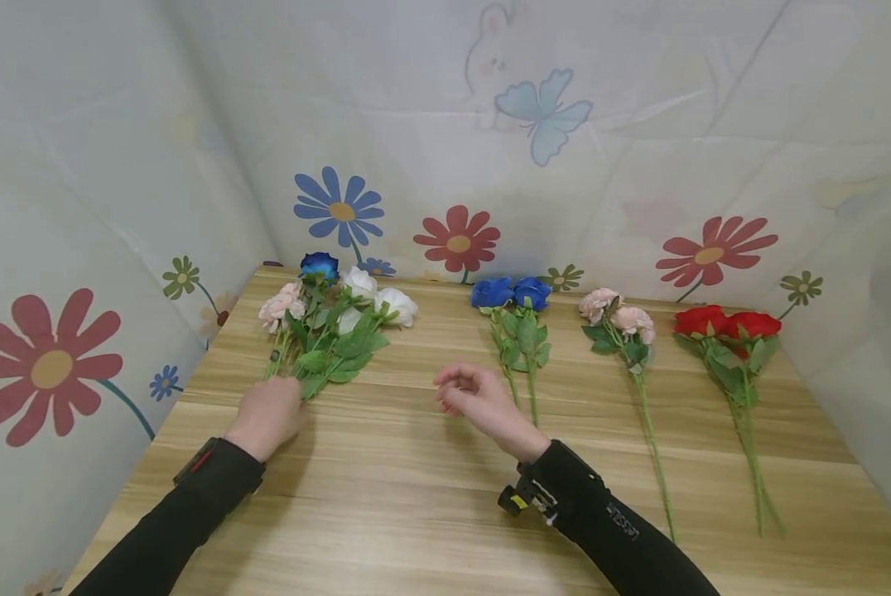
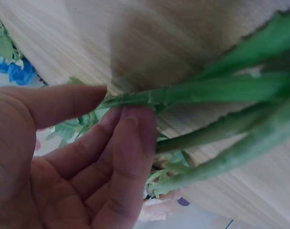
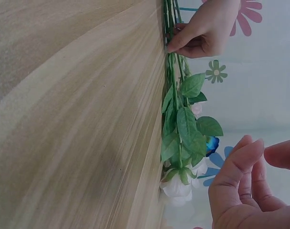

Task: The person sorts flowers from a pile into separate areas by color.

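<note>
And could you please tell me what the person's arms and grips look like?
The left black sleeve carries a dark wrist unit with a red strip. The right black sleeve shows pale lettering and a small dark wrist device with a yellow patch. The left grip and right grip are gloveless.

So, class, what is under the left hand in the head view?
Green stems, pinched in the left hand's grip in the wrist views, above the wooden table. The hand covers the pinched part from the head camera; lower stem ends don't show.

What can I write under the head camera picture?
Left hand holds a mixed flower bunch; right hand hovers empty near blue flowers, pink flowers and red flowers beyond.
</note>
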### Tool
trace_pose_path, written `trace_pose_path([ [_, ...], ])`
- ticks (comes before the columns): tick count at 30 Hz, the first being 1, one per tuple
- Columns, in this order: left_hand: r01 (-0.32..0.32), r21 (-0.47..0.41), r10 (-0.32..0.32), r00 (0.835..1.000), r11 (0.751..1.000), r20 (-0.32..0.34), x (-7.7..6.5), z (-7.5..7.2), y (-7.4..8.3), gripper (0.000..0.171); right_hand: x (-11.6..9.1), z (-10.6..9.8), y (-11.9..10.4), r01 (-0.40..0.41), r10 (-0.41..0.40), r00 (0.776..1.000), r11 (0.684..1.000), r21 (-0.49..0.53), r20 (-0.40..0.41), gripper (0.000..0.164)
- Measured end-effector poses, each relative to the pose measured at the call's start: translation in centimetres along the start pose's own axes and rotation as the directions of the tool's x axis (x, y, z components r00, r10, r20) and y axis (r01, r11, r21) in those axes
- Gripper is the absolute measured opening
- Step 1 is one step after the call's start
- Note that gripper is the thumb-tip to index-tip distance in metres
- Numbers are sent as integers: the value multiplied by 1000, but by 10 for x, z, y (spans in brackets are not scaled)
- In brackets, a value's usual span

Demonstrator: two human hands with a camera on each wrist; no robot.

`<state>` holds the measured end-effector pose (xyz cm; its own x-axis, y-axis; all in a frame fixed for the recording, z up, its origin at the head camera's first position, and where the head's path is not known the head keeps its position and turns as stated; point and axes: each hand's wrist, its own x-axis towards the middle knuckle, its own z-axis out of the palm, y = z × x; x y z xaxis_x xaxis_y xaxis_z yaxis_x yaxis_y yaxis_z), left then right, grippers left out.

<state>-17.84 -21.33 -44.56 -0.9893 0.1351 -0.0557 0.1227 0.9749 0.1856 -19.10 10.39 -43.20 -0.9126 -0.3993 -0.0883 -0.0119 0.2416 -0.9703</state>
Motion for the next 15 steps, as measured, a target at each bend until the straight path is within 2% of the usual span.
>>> trace_pose_path([
  [5, 4, 16, -5, 999, 1000, 36, -6, -2, -3, 27, -1, -1, 2, -1, 1, 1000, 1000, -13, 0, 26],
  [9, 5, 12, -6, 999, 1000, 38, -8, -3, -5, 25, -1, -1, 2, -9, 9, 1000, 1000, -8, 3, 26],
  [15, -19, -57, 20, 1000, 998, 14, -6, -2, -10, 42, -2, -1, 5, -13, 13, 1000, 1000, 2, 10, 27],
])
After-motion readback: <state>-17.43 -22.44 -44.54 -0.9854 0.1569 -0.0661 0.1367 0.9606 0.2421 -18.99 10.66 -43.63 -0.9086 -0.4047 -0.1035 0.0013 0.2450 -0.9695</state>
